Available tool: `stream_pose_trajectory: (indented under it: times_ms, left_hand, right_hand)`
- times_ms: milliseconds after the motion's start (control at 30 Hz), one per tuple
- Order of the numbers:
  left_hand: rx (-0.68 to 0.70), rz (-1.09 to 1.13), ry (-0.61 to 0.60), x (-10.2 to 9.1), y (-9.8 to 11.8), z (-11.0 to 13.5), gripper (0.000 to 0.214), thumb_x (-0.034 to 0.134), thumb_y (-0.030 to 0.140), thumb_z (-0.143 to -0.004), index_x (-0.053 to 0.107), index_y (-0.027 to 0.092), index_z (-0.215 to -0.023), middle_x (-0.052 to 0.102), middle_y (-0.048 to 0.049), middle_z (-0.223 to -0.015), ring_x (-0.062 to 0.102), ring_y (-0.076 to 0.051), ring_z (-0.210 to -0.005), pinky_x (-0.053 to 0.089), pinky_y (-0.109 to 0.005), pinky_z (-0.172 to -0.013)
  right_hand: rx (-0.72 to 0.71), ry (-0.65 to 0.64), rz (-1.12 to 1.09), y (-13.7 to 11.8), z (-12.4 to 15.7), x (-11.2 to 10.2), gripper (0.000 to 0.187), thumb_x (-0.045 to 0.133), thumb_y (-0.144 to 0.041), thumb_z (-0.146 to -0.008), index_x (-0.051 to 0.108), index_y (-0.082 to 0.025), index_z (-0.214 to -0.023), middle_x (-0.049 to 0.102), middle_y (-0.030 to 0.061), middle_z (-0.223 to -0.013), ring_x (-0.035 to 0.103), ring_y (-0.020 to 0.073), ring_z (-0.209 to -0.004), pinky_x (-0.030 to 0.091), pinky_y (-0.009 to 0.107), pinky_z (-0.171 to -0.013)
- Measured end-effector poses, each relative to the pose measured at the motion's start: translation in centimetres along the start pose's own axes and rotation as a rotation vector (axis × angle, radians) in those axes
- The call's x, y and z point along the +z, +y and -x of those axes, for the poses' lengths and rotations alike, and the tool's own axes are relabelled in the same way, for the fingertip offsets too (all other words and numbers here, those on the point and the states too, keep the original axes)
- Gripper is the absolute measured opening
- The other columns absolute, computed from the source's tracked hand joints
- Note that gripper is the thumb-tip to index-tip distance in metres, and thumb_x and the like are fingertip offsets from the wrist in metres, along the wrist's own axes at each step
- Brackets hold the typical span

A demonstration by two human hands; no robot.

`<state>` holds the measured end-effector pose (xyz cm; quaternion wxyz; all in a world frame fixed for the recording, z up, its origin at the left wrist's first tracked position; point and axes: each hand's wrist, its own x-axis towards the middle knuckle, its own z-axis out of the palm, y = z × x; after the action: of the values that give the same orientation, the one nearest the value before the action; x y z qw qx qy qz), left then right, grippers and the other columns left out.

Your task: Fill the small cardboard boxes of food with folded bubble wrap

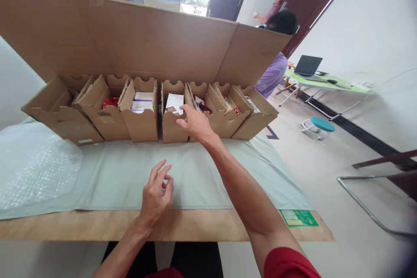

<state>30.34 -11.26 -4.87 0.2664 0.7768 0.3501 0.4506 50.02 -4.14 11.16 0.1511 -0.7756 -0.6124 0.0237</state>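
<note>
My right hand [194, 122] reaches over the front of a cardboard bin [175, 129], its fingers apart beside a white box [174, 103] inside. Whether the fingertips touch that box I cannot tell. Above the pale green cloth [114, 173], my left hand [158, 189] hovers with loosely curled, parted fingers and nothing in it. Left of the reached bin, another bin [143, 127] holds white and purple boxes [143, 102]. Red packaging [110, 102] shows in a bin farther left. The bins to the right hold red and white packages [203, 105], partly hidden.
A tall cardboard panel [156, 39] stands behind the row of bins. Bubble wrap [42, 169] lies at the table's left. Beyond the right side are a person in purple [274, 74], a green table [339, 86] with a laptop [308, 66], and a teal stool [322, 124].
</note>
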Motion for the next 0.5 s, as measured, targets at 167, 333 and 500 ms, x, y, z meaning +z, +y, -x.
stream_pose_trajectory:
  times_ms: [167,333,500]
  left_hand:
    - [-0.048,0.023,-0.008,-2.4,-1.1,2.4,0.025,0.050,0.022,-0.098,0.067,0.023,-0.116,0.065,-0.0135,-0.133,0.074,-0.016,-0.079,0.065,-0.029,-0.062]
    - [-0.131,0.015,0.091,-4.5,-1.4,2.7,0.035,0.054,0.026,-0.096,0.060,0.022,-0.130,0.063,-0.0142,-0.131,0.073,-0.022,-0.095,0.065,-0.036,-0.072]
    - [-0.133,0.146,-0.048,-3.6,0.2,3.0,0.064,0.062,0.027,-0.090,0.043,0.023,-0.152,0.054,-0.0170,-0.146,0.064,-0.030,-0.124,0.059,-0.048,-0.098]
  right_hand:
    - [-0.017,0.054,-0.062,0.6,4.0,-0.1,0.021,0.049,-0.023,-0.095,0.070,-0.024,-0.095,0.078,0.0026,-0.091,0.070,0.0216,-0.087,0.046,0.030,-0.076]
    - [-0.075,0.116,-0.335,7.2,16.4,-3.2,0.016,0.056,-0.034,-0.093,0.068,-0.026,-0.088,0.074,0.0008,-0.079,0.067,0.0192,-0.067,0.052,0.031,-0.064]
    - [0.229,0.392,-0.544,14.9,25.5,-4.1,0.029,0.069,-0.041,-0.087,0.071,-0.030,-0.113,0.078,0.0074,-0.105,0.075,0.0279,-0.093,0.063,0.043,-0.080]
